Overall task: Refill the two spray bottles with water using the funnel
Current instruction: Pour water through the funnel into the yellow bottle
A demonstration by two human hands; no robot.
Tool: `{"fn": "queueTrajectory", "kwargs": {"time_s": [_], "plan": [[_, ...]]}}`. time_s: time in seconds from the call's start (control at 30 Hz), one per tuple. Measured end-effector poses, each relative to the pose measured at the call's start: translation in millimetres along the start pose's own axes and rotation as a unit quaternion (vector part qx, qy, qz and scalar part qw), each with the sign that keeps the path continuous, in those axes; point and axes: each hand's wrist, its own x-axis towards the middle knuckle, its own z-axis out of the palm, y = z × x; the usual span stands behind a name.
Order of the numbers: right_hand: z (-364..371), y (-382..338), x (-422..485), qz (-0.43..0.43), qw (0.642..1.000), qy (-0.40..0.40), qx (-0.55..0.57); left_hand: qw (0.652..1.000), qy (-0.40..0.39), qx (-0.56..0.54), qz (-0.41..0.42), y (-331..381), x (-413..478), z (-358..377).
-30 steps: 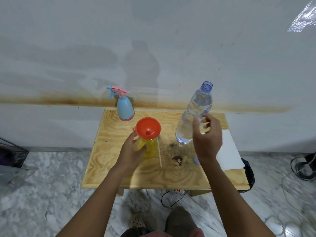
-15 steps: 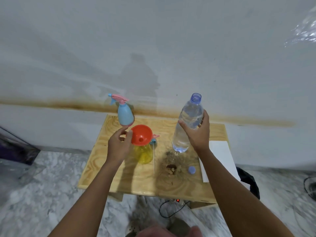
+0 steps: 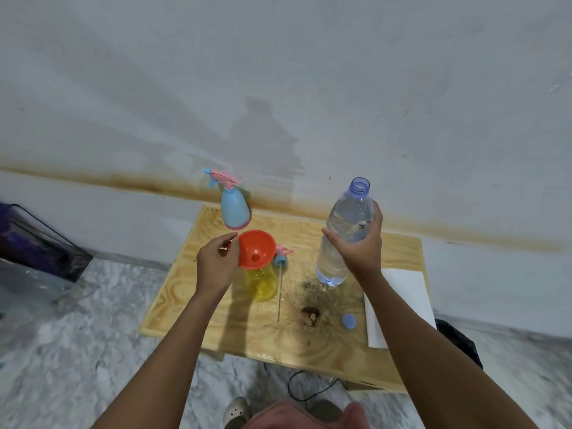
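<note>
- orange plastic funnel (image 3: 256, 249) in yellow plastic spray bottle (image 3: 261, 284), on wooden table (image 3: 185, 298);
- blue plastic spray bottle (image 3: 234, 212) behind them;
- clear plastic water bottle (image 3: 342, 239) right of them; blue cap (image 3: 348, 321) before it

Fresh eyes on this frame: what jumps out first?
The orange funnel sits in the yellow spray bottle in the middle of the table, with the left hand holding its rim. To its right, the right hand grips an uncapped water bottle. A blue spray bottle stands behind the funnel.
</note>
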Motion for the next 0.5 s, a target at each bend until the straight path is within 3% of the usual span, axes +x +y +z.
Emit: {"fn": "queueTrajectory", "kwargs": {"time_s": [0.33,0.5], "plan": [[0.2,-3.1,-0.9,-0.020,0.999,0.019,0.017,1.000,0.009,-0.014,-0.009,4.5,1.0,2.3],[-3.6,-16.6,-5.5,-0.034,0.999,-0.009,0.023,1.000,0.004,-0.024,-0.014,3.7,1.0,1.7]]}}
